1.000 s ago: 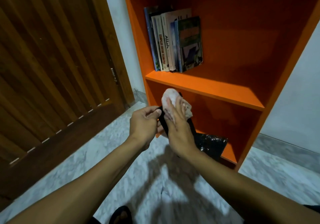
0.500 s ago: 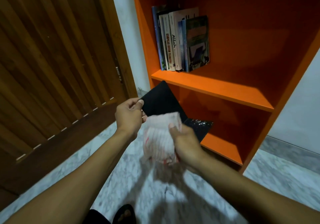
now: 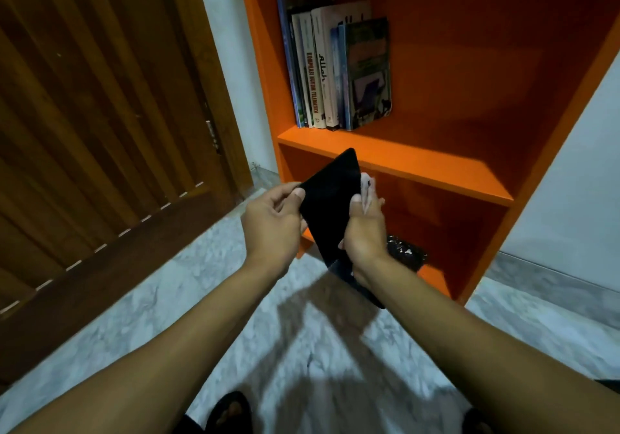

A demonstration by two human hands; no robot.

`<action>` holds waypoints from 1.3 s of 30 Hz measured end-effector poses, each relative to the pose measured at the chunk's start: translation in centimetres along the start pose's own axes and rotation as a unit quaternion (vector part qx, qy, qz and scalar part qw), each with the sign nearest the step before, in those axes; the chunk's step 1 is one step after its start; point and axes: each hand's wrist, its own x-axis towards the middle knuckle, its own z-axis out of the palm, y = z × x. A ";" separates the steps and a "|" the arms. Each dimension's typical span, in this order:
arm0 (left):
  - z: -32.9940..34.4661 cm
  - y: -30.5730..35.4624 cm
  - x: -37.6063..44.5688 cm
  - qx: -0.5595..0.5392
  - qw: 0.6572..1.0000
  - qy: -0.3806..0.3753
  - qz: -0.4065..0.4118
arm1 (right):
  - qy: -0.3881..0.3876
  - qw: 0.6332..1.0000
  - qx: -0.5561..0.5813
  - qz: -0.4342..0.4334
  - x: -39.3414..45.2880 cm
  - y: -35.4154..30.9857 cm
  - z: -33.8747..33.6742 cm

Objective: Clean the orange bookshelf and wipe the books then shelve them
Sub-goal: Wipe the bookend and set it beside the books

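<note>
While a row of books (image 3: 339, 68) stands upright at the left of the orange bookshelf's (image 3: 402, 162) middle shelf, at 12 o'clock, a person holds a black book (image 3: 330, 205) in mid-air in front of the lower compartment. The left hand (image 3: 271, 222) pinches the book's left edge between thumb and fingers; the right hand (image 3: 364, 232) grasps its right edge, fingers curled round it with a pale cloth (image 3: 366, 187) bunched behind the cover. Another dark, speckled object (image 3: 404, 254) lies on the bottom shelf at 3 o'clock from the hands. Judging by the shelved row, the job appears well under way: this book is being wiped and awaits shelving, and the bottom item looks yet to be handled.
</note>
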 end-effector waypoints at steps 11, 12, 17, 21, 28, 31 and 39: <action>-0.3 -1.8 1.7 0.082 0.995 0.052 0.025 | -0.083 0.985 0.083 0.129 -5.6 3.5 3.3; -0.7 -1.9 2.0 0.106 0.992 0.052 0.039 | -0.103 0.979 0.090 0.153 -5.7 3.7 3.1; -2.8 -2.1 2.9 0.195 0.974 0.059 0.100 | -0.167 0.960 0.030 0.222 -4.8 3.2 1.4; -4.2 -2.4 3.1 0.232 0.964 0.051 0.122 | -0.127 0.985 -0.080 0.090 -1.4 0.0 -2.2; -3.5 -2.4 2.4 0.229 0.959 0.025 0.166 | -0.082 0.905 -0.415 -0.041 1.7 0.1 -5.7; -1.6 -2.5 1.9 0.172 0.973 0.041 0.146 | -0.119 0.834 -0.538 -0.023 0.3 3.9 -3.9; 0.5 -3.0 2.1 0.137 0.985 0.051 0.094 | -0.137 0.783 -0.606 -0.035 -3.0 7.8 -1.7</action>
